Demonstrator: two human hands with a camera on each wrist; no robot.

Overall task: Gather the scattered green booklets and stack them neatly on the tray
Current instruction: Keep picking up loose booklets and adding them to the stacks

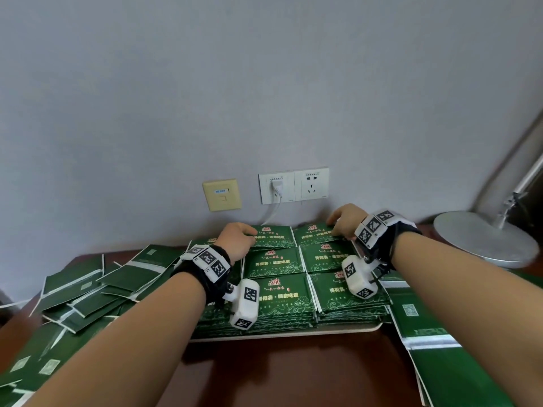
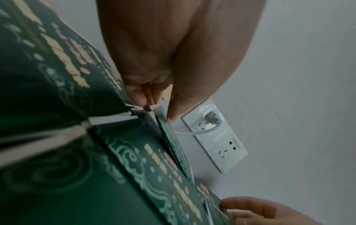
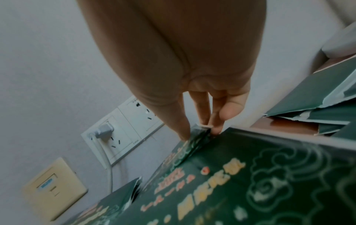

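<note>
A pale tray holds green booklets in stacks, two columns by three rows. My left hand reaches to the far-left stack and pinches its left edge; in the left wrist view, thumb and fingers close on the corner of several booklets. My right hand pinches the right edge of the far-right stack; in the right wrist view it grips a booklet corner. Loose booklets lie scattered on the left of the brown table.
More loose booklets lie to the right of the tray. A round lamp base stands at the back right. On the wall behind the tray are sockets with a plugged white cable and a beige plate.
</note>
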